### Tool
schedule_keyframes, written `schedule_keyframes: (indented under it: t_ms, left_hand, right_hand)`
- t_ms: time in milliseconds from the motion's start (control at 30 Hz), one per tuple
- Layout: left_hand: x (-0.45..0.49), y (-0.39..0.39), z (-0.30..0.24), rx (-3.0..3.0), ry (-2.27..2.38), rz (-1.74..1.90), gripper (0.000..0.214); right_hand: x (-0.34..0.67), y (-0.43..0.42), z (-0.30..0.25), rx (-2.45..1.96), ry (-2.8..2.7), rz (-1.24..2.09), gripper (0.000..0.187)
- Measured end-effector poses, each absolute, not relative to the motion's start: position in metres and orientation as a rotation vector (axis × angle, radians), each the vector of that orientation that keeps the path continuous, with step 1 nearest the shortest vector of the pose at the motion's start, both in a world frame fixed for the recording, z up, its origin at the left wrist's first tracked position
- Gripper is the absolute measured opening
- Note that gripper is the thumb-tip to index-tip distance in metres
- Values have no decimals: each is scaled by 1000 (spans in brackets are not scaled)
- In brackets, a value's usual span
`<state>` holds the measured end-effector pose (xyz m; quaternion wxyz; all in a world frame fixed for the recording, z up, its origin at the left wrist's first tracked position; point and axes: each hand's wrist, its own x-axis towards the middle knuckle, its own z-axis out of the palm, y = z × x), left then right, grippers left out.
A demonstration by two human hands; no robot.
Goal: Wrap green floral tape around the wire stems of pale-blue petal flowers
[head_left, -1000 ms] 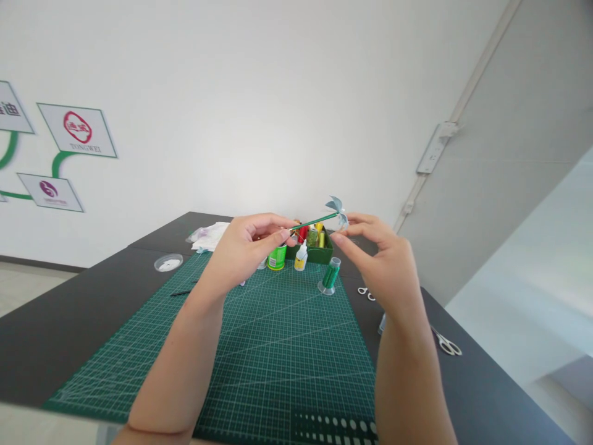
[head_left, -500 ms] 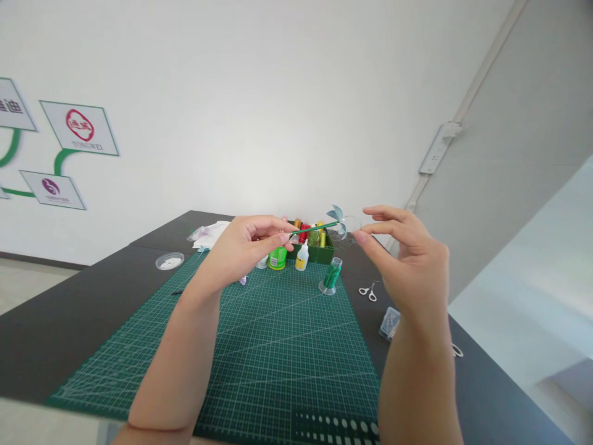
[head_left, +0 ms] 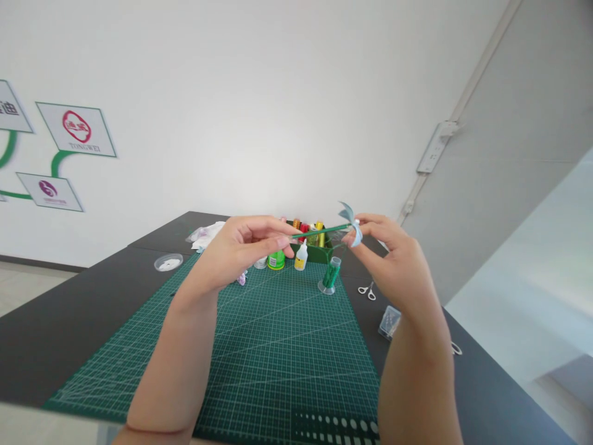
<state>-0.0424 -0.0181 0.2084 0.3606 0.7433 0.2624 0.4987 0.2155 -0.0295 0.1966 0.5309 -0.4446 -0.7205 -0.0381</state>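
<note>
While the two hands face each other above the cutting mat (head_left: pixel 287 346), a green stem (head_left: pixel 320 232) w/ pale-blue petals (head_left: pixel 356 235) at its right-hand end is held in the air betw. them, nearly level. L. hand (head_left: pixel 241 247): thumb & fingers clamped on the stem's other end. R. hand (head_left: pixel 396 259): thumb & fingertips bent in at the petals; whether they grip a petal or sth. behind it, can't tell.

Handling (est.): the piece should be v. light. Stem, straight w/o sag, is prob. fairly stiff but thin enough to bend or roll betw. fingertips; petals look thin, prob. easily creased. Best hold: stem by its bare end, or just below the petals; pressing the petal faces risks a fold. Slipperiness: can't judge.

Count: stem ×1; petals, min. 2 visible; mat ×1. On the mat, upright: green thread spool (head_left: pixel 332 272) ×1, glue bottle (head_left: pixel 301 257) ×1, bright-green can (head_left: pixel 277 260) ×1. Behind these: dark-green box (head_left: pixel 319 254) ×1, w/ several coloured spools (head_left: pixel 320 235), exact no. hidden. Small purple item (head_left: pixel 241 279) ×1, near L. hand. R. of mat: small scissors (head_left: pixel 367 291) ×1 pr.; clear case (head_left: pixel 390 321) ×1, partly behind the R. forearm; white handle loop (head_left: pixel 457 348) ×1, rest hidden. L. of mat: round dish (head_left: pixel 160 259) ×1, w/ white contents, no. unclear.
</note>
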Motion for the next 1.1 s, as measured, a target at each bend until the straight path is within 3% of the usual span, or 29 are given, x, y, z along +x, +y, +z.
schedule_keyframes:
  t_ms: [233,400,600,667,767,867,933,1100]
  left_hand:
    - [-43,-13,208,1775,748,1697,19]
    - [-44,-9,208,1716,747,1699,16]
    - [-34,-10,206,1735,696,1569,16]
    - [-26,-13,204,1753,663,1494,16]
    - [-13,-17,200,1764,618,1463,16]
    - [-12,-15,199,1741,693,1605,17]
    - [-20,-11,201,1704,798,1764,19]
    - [-60,-1,212,1393,737,2161,13]
  right_hand:
    - [229,-16,181,-1402,-1963,-79,19]
    - [240,-11,175,-1691,-1884,-176,17]
    - [216,-20,190,-1239,-1696,-150,36]
    - [199,-24,193,-994,-1648,38,34]
    - [182,-29,193,-676,-1745,628,36]
    - [184,-32,194,-615,-1782,1037,35]
    - [197,-33,197,-653,-1691,1074,32]
    - [252,-20,201,-673,-1469,925,48]
